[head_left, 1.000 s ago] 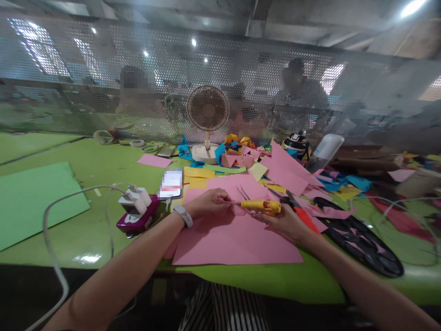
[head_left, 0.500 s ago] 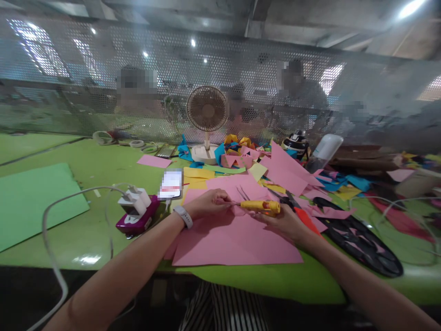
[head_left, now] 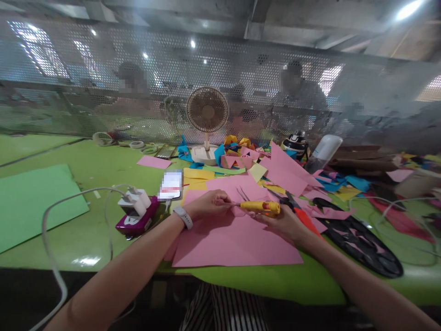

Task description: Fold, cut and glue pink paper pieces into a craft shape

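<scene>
My right hand point(head_left: 280, 221) grips a yellow glue gun point(head_left: 261, 207), its nozzle pointing left. Against the nozzle tip, my left hand point(head_left: 215, 202) is closed in a pinch on a small piece of pink paper point(head_left: 237, 211), partly hidden by the fingers. Beneath both hands lies a large pink paper sheet point(head_left: 237, 248). Metal tweezers point(head_left: 243, 193) rest just beyond the glue gun. Scissors point(head_left: 292, 201) lie to the right, beside an orange-red strip point(head_left: 308, 223).
A purple power adapter point(head_left: 141, 221) with white plugs and cable stands left, near a phone point(head_left: 171, 184). Behind are a desk fan point(head_left: 207, 110) and coloured paper scraps point(head_left: 285, 170). A black oval tray point(head_left: 361, 243) lies right, green paper point(head_left: 34, 202) left. People sit beyond a perforated screen.
Almost nothing differs. Both hands, the glue gun and the pink paper hold nearly the same places; the camera view has shifted very slightly.
</scene>
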Tool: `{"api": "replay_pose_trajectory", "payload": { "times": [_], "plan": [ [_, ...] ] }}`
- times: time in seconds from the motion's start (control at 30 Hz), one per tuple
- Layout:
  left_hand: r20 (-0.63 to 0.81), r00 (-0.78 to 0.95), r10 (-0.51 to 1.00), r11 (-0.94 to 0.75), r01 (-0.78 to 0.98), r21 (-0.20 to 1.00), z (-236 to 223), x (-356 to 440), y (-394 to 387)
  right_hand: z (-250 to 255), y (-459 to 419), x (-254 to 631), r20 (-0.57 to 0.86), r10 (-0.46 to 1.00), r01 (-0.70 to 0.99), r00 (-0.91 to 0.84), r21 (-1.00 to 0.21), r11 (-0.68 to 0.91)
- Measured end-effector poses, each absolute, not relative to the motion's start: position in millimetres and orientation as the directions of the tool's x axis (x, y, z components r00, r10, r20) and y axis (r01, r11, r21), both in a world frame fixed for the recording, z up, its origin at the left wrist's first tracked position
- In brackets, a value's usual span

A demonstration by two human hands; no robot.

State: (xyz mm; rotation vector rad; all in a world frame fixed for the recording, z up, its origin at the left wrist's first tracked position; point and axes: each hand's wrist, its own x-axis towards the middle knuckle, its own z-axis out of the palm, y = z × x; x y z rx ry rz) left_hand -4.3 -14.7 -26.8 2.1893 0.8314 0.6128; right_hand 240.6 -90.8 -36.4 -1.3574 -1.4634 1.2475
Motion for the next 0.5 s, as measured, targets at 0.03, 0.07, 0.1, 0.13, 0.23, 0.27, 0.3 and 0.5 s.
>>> {"api": "replay_pose_trajectory", "payload": {
  "times": [0.03,0.07,0.1,0.13,0.23,0.27,0.3,0.5],
  "plan": [
    [0.173,0.681,0.712,-0.541,0.374,0.754,-26.6,-4.3,-14.9,-36.4,-90.8,240.6,-0.08,0.987,0.23,-0.141,-0.972,-0.046],
    [0.173,0.68,0.713,-0.537,0.37,0.758,-26.4,-4.3,-15.2,-36.2,-90.8,240.6,-0.08,0.986,0.226,-0.144,-0.973,-0.045],
    [0.173,0.679,0.713,-0.534,0.367,0.762,-26.0,-4.2,-15.5,-35.9,-90.9,240.7,-0.079,0.986,0.225,-0.147,-0.973,-0.044],
    [0.172,0.679,0.713,-0.531,0.363,0.766,-25.5,-4.1,-15.8,-35.5,-91.0,240.8,-0.078,0.985,0.229,-0.151,-0.973,-0.042],
    [0.172,0.684,0.709,-0.531,0.356,0.769,-24.2,-4.1,-16.5,-34.3,-91.4,240.8,-0.074,0.985,0.242,-0.155,-0.97,-0.035],
    [0.171,0.686,0.707,-0.535,0.361,0.764,-24.1,-4.2,-16.4,-34.2,-91.5,240.6,-0.075,0.985,0.245,-0.156,-0.969,-0.035],
    [0.171,0.687,0.707,-0.541,0.368,0.757,-24.1,-4.3,-16.2,-34.3,-91.7,240.3,-0.077,0.985,0.247,-0.157,-0.968,-0.036],
    [0.179,0.682,0.709,-0.547,0.371,0.75,-26.0,-4.6,-14.6,-35.9,-94.0,241.8,0.039,0.985,0.357,-0.168,-0.929,0.098]
  ]
}}
